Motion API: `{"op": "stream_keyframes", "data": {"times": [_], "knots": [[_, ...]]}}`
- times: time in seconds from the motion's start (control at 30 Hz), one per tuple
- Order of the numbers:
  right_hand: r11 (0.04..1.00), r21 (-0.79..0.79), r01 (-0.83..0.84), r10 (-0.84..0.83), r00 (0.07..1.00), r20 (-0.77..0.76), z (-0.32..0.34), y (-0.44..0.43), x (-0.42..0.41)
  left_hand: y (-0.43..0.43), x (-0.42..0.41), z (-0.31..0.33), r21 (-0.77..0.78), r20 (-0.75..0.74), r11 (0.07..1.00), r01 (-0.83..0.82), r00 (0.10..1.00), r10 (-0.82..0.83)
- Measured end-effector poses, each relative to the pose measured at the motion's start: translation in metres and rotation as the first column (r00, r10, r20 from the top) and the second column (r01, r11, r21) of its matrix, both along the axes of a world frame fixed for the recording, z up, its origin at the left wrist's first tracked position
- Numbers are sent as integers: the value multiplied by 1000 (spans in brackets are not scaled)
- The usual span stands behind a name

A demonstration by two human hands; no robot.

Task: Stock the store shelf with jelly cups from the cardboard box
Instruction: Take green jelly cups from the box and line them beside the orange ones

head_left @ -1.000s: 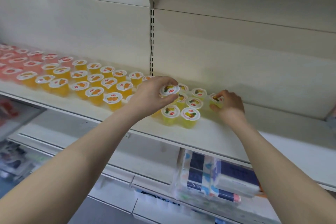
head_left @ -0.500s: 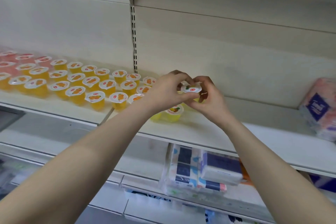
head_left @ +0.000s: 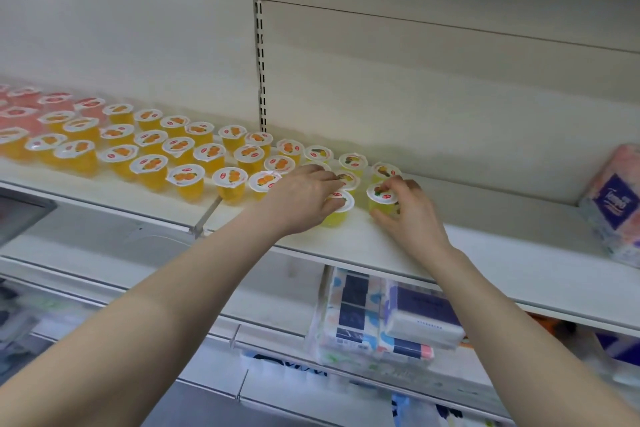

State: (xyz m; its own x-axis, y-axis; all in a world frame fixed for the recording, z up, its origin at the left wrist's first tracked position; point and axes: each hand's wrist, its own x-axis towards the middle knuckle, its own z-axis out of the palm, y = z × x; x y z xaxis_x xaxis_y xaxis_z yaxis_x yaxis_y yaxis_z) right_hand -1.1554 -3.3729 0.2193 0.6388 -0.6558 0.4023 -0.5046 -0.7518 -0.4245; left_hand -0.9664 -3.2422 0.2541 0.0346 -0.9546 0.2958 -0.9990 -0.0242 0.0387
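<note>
The left hand (head_left: pixel 304 198) reaches up to the white shelf (head_left: pixel 450 253). Its grip is closed on a pale yellow jelly cup (head_left: pixel 341 210). The fingers curl over the lid, and the cup stands on the shelf, near the front edge. The right hand (head_left: pixel 410 218) is just beside it. Its grip holds a second yellow cup (head_left: pixel 381 198), with the fingers bent over the top and the thumb low against the side. This cup is upright and looks set down on the shelf too. The 2 held cups are near each other with a small gap between them.

Behind them stand more back yellow cups (head_left: pixel 353 161), at least 3, close to the back wall. The hands hide part of this bunch, so I cannot tell how many there are.

To the left of the hands sit the orange cups (head_left: pixel 187 177), lined up in many rows. Far to the left are pink cups (head_left: pixel 20 107), which look blurry. Every cup has a round white lid with a fruit picture on it.

A metal post (head_left: pixel 261 62) with small slots runs up the back wall behind the orange cups. At the far right of the same shelf is a tissue pack (head_left: pixel 613 204), well apart from the hands. Under the shelf, a lower shelf holds more tissue packs (head_left: pixel 381 315) in white and blue wrap. Both arms are bare.
</note>
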Motion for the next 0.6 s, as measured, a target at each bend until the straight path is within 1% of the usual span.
{"op": "stream_keyframes", "data": {"times": [0.1,0.17,0.37,0.5,0.6], "knots": [[980,-199,14,-23,999,-40,-1,-4,4,-1,0,0,15,14,1000,2,1000,-2],[964,-265,23,-38,998,-52,-1,-5,6,-1,1,-1,20,13,1000,3,1000,-3],[943,-331,43,-77,993,-88,-1,-1,5,1,1,-1,30,12,1000,6,1000,-7],[929,-369,16,-91,978,-187,6,-2,2,6,2,3,16,7,1000,-5,1000,5],[908,-419,-5,-118,957,-266,19,-3,2,19,8,11,-23,-6,999,-38,999,38]]}}
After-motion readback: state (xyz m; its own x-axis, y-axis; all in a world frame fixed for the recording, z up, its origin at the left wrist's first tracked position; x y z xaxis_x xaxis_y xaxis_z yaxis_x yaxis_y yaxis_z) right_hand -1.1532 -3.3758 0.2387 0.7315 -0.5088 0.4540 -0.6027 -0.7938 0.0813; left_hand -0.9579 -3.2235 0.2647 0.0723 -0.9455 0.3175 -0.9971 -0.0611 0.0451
